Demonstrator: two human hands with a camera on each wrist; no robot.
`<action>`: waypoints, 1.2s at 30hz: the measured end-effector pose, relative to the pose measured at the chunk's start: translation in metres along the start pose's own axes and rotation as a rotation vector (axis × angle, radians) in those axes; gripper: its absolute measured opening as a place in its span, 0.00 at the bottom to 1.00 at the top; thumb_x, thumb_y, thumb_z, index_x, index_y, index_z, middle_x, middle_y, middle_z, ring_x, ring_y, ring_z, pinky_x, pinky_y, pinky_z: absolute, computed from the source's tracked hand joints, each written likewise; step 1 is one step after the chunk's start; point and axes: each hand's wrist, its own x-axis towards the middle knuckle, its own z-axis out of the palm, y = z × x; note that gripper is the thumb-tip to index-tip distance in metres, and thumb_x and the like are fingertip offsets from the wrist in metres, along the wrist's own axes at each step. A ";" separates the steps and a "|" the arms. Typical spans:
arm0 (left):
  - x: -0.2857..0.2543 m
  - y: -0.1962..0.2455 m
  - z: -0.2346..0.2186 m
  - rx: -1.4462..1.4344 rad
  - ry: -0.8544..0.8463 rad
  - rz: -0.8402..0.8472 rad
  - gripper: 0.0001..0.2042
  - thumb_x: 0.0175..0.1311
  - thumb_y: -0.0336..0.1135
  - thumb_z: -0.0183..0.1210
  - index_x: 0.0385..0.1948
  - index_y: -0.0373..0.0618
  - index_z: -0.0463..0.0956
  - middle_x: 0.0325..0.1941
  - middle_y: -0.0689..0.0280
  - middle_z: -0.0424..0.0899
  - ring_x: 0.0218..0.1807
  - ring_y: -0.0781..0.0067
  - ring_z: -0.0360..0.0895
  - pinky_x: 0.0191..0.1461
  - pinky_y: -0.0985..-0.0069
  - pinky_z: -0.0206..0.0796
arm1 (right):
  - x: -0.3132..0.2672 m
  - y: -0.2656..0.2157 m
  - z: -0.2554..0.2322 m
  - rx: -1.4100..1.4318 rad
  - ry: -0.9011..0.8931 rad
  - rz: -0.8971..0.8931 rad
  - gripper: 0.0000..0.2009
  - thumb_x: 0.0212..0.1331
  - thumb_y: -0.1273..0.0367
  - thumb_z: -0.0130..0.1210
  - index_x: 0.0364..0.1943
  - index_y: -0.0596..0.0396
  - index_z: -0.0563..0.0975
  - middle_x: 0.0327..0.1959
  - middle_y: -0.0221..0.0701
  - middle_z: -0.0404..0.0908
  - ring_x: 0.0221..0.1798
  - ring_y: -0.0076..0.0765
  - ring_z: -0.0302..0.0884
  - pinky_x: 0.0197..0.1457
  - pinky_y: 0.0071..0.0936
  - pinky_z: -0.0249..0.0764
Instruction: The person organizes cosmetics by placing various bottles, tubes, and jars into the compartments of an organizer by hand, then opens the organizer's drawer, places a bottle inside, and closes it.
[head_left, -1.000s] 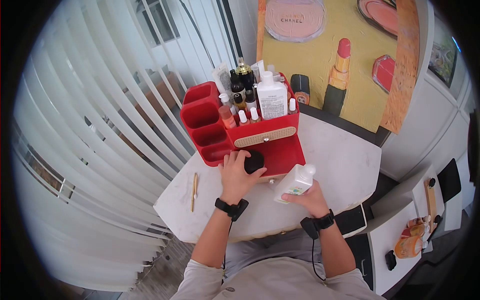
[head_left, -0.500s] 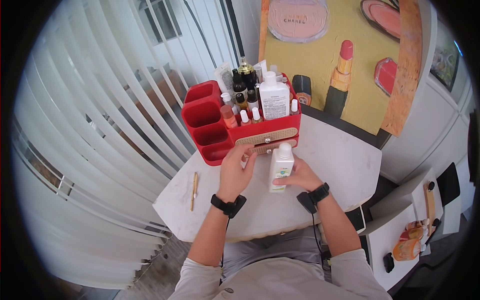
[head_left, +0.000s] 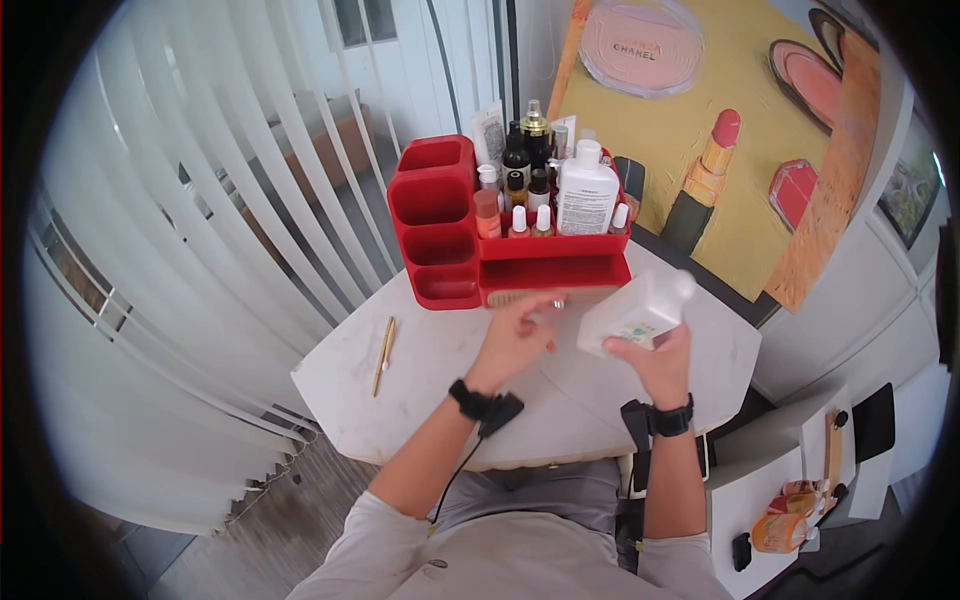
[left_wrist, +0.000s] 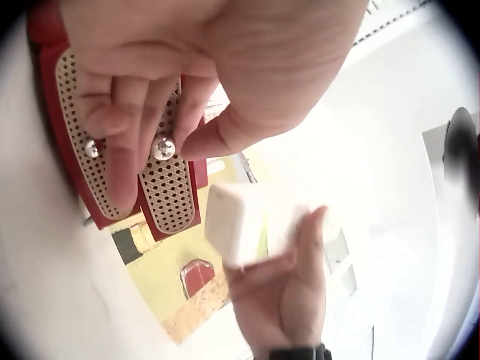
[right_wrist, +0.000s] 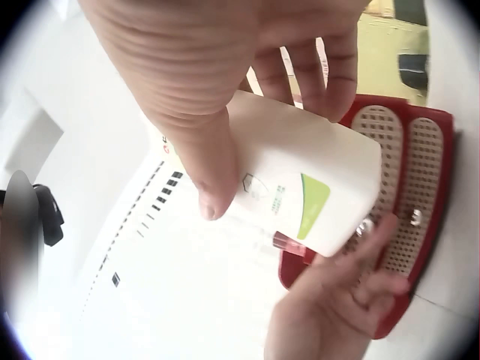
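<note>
My right hand [head_left: 662, 365] grips a white plastic bottle [head_left: 630, 315] with a green-marked label. The bottle is tilted, its cap towards the upper right and its base towards the organizer. My left hand [head_left: 515, 345] is at the front of the red cosmetics organizer [head_left: 445, 290], fingers loosely bent, fingertips right by the round metal knob [left_wrist: 163, 148] of the upper drawer. That drawer [head_left: 555, 272] stands pulled out, showing its red inside. Below it, the lower drawer's woven front [right_wrist: 427, 165] shows in both wrist views.
Several bottles fill the organizer's top, among them a white lotion bottle [head_left: 587, 200]. Red open compartments [head_left: 430, 200] line its left side. A gold pen-like stick [head_left: 384, 355] lies on the marble table [head_left: 420, 400]. A makeup painting [head_left: 650, 130] leans behind.
The lower drawer, with a black round thing under my left hand, has closed. The upper drawer has come out. The white bottle swung upright, then tilted right again.
</note>
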 end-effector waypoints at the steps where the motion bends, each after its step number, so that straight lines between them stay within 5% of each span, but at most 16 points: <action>1: -0.020 0.008 0.006 0.038 -0.005 -0.009 0.23 0.69 0.19 0.56 0.66 0.41 0.78 0.55 0.62 0.84 0.44 0.73 0.88 0.47 0.74 0.79 | 0.005 -0.016 0.003 -0.086 0.040 -0.121 0.33 0.49 0.71 0.83 0.61 0.60 0.78 0.52 0.34 0.89 0.52 0.30 0.87 0.56 0.31 0.83; 3: -0.051 0.005 0.017 0.028 0.012 -0.001 0.24 0.69 0.19 0.56 0.67 0.42 0.79 0.54 0.62 0.84 0.44 0.72 0.88 0.48 0.75 0.78 | 0.021 -0.041 0.008 -0.169 0.081 -0.238 0.34 0.49 0.70 0.83 0.61 0.60 0.79 0.54 0.35 0.88 0.54 0.33 0.87 0.58 0.33 0.82; 5: -0.073 0.003 0.027 0.016 0.032 0.006 0.24 0.68 0.18 0.56 0.67 0.42 0.79 0.52 0.63 0.84 0.44 0.72 0.88 0.49 0.75 0.78 | 0.045 -0.058 0.013 -0.605 -0.077 -0.508 0.36 0.48 0.68 0.82 0.64 0.58 0.79 0.59 0.38 0.86 0.60 0.44 0.84 0.63 0.40 0.78; 6: -0.080 0.003 0.031 0.045 0.027 0.011 0.25 0.68 0.18 0.57 0.67 0.42 0.79 0.54 0.63 0.85 0.44 0.73 0.88 0.50 0.76 0.77 | 0.052 -0.058 0.016 -0.637 -0.168 -0.472 0.36 0.47 0.65 0.80 0.65 0.54 0.80 0.59 0.37 0.85 0.63 0.49 0.79 0.67 0.44 0.73; 9: -0.088 0.003 0.038 0.088 0.033 0.043 0.25 0.68 0.18 0.57 0.68 0.42 0.78 0.56 0.64 0.86 0.46 0.75 0.88 0.50 0.78 0.75 | 0.070 -0.050 0.026 -1.012 -0.360 -0.533 0.35 0.46 0.65 0.80 0.64 0.51 0.81 0.53 0.35 0.85 0.60 0.47 0.78 0.64 0.44 0.71; 11: -0.087 0.003 0.040 0.101 0.045 0.068 0.25 0.67 0.18 0.57 0.68 0.43 0.78 0.57 0.64 0.87 0.48 0.75 0.88 0.50 0.78 0.75 | 0.075 -0.041 0.031 -1.228 -0.519 -0.415 0.34 0.47 0.64 0.78 0.64 0.48 0.82 0.52 0.33 0.85 0.60 0.44 0.77 0.64 0.44 0.69; 14: -0.085 0.004 0.040 0.107 0.051 0.113 0.25 0.67 0.19 0.58 0.68 0.44 0.78 0.60 0.64 0.87 0.53 0.75 0.87 0.52 0.78 0.74 | 0.079 -0.030 0.031 -1.249 -0.533 -0.444 0.30 0.50 0.67 0.76 0.62 0.48 0.84 0.53 0.34 0.85 0.60 0.45 0.79 0.61 0.41 0.73; 15: -0.083 0.005 0.040 0.109 0.057 0.113 0.25 0.68 0.20 0.58 0.68 0.44 0.79 0.60 0.63 0.87 0.54 0.75 0.86 0.53 0.77 0.74 | 0.081 -0.030 0.029 -1.249 -0.536 -0.447 0.30 0.50 0.67 0.76 0.62 0.48 0.84 0.53 0.34 0.85 0.60 0.45 0.79 0.61 0.41 0.73; 17: -0.080 0.004 0.038 0.110 0.065 0.113 0.25 0.68 0.20 0.59 0.67 0.44 0.79 0.60 0.63 0.87 0.56 0.74 0.86 0.54 0.77 0.74 | 0.084 -0.031 0.019 -0.586 -0.446 -0.350 0.23 0.59 0.70 0.72 0.60 0.51 0.85 0.55 0.32 0.86 0.57 0.37 0.83 0.55 0.32 0.76; 18: -0.077 0.002 0.036 0.124 0.059 0.132 0.25 0.68 0.21 0.60 0.67 0.44 0.79 0.61 0.63 0.87 0.57 0.74 0.85 0.54 0.76 0.74 | 0.086 -0.027 0.009 -0.587 -0.448 -0.351 0.23 0.59 0.70 0.72 0.60 0.51 0.85 0.55 0.32 0.86 0.57 0.37 0.83 0.55 0.32 0.76; 20: -0.065 0.000 0.032 0.135 0.061 0.155 0.24 0.68 0.22 0.61 0.68 0.44 0.79 0.62 0.63 0.86 0.59 0.74 0.84 0.55 0.76 0.73 | 0.094 -0.004 -0.017 -0.227 -0.120 -0.277 0.14 0.67 0.73 0.66 0.55 0.54 0.86 0.53 0.29 0.89 0.52 0.27 0.85 0.50 0.24 0.77; 21: -0.057 0.000 0.030 0.151 0.056 0.165 0.25 0.68 0.23 0.62 0.68 0.44 0.78 0.61 0.63 0.86 0.60 0.74 0.83 0.55 0.75 0.73 | 0.097 0.012 -0.030 -0.229 -0.128 -0.277 0.14 0.67 0.73 0.66 0.55 0.54 0.86 0.53 0.29 0.89 0.52 0.27 0.85 0.50 0.24 0.77; 23: -0.042 -0.003 0.026 0.168 0.056 0.173 0.25 0.68 0.24 0.63 0.68 0.44 0.77 0.61 0.63 0.86 0.61 0.73 0.82 0.55 0.75 0.73 | 0.096 0.054 -0.051 -0.102 0.245 -0.082 0.09 0.72 0.73 0.63 0.52 0.56 0.86 0.49 0.26 0.90 0.49 0.20 0.83 0.51 0.23 0.76; 25: -0.022 -0.006 0.022 0.220 0.044 0.167 0.29 0.68 0.27 0.66 0.72 0.47 0.70 0.63 0.63 0.83 0.63 0.72 0.81 0.55 0.74 0.73 | 0.090 0.098 -0.061 -0.119 0.242 -0.029 0.08 0.72 0.73 0.63 0.51 0.56 0.86 0.48 0.26 0.90 0.48 0.20 0.82 0.51 0.22 0.76; 31: 0.018 0.002 0.007 0.285 0.048 0.124 0.35 0.69 0.30 0.67 0.76 0.49 0.61 0.68 0.62 0.79 0.62 0.70 0.81 0.54 0.74 0.73 | 0.078 0.121 -0.052 -0.166 0.191 0.074 0.07 0.72 0.73 0.63 0.49 0.57 0.86 0.45 0.25 0.90 0.46 0.19 0.82 0.52 0.21 0.76; 36: -0.008 0.019 -0.020 0.434 0.118 0.080 0.24 0.67 0.33 0.70 0.64 0.44 0.74 0.59 0.62 0.85 0.54 0.70 0.84 0.50 0.74 0.74 | 0.073 0.125 -0.059 -0.208 0.132 0.062 0.07 0.71 0.75 0.62 0.49 0.57 0.86 0.43 0.24 0.89 0.45 0.19 0.81 0.54 0.22 0.77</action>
